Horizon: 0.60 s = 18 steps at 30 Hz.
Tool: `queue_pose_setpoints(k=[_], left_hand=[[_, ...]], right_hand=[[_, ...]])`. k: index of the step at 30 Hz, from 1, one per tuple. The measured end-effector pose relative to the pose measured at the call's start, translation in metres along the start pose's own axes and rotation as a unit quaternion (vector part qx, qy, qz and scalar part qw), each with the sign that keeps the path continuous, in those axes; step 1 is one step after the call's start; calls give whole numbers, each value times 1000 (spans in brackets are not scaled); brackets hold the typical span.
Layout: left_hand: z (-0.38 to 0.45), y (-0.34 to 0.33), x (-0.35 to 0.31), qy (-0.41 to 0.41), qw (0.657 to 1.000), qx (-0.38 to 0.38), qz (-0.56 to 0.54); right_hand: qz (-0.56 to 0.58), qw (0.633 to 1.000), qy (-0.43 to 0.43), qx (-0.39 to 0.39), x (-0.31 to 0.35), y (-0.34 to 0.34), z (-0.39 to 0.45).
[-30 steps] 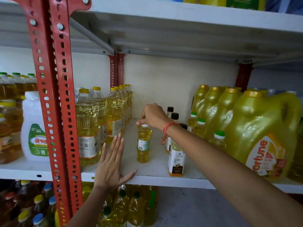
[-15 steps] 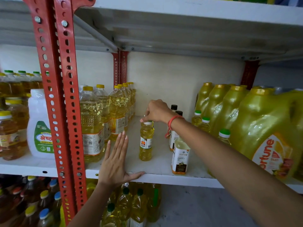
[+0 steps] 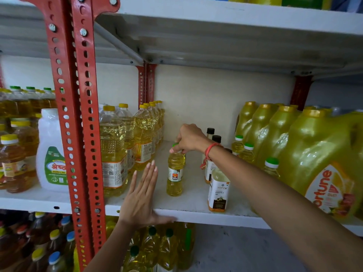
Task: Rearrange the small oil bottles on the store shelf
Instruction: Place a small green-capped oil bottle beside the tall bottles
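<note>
A small yellow oil bottle (image 3: 175, 173) with a white label stands upright on the white shelf (image 3: 188, 201). My right hand (image 3: 189, 138) grips its cap from above. My left hand (image 3: 141, 197) lies flat and open on the shelf's front edge, just left of that bottle, not touching it. A small coconut oil bottle (image 3: 218, 190) stands to the right near the front, partly behind my right forearm. Behind my wrist are black-capped small bottles (image 3: 210, 131), and three small green-capped bottles (image 3: 248, 152) stand by the jugs.
Tall yellow-capped oil bottles (image 3: 114, 152) line the left side beside the red perforated upright (image 3: 78, 122). Large yellow oil jugs (image 3: 322, 158) fill the right. A white jug (image 3: 51, 152) sits in the left bay. The shelf below holds more bottles (image 3: 157, 250).
The view has shifted slightly. My right hand stays on the small bottle's cap and has set it a little farther back; my left hand stays flat on the shelf edge.
</note>
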<state>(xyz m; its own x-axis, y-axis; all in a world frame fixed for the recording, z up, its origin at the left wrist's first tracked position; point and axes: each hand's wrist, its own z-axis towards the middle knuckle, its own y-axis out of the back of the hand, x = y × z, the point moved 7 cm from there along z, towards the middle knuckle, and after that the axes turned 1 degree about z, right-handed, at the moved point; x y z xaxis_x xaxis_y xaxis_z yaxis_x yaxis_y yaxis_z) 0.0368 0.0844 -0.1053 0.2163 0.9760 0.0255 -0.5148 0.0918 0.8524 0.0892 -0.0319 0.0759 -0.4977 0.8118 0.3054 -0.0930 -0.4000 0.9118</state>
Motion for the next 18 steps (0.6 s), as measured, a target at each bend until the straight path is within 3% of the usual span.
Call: queue_pose_setpoints(k=[18], left_hand=[[-1, 7, -3, 6, 1000, 1, 1]], right_hand=[[36, 999, 34, 15, 15, 7, -39]])
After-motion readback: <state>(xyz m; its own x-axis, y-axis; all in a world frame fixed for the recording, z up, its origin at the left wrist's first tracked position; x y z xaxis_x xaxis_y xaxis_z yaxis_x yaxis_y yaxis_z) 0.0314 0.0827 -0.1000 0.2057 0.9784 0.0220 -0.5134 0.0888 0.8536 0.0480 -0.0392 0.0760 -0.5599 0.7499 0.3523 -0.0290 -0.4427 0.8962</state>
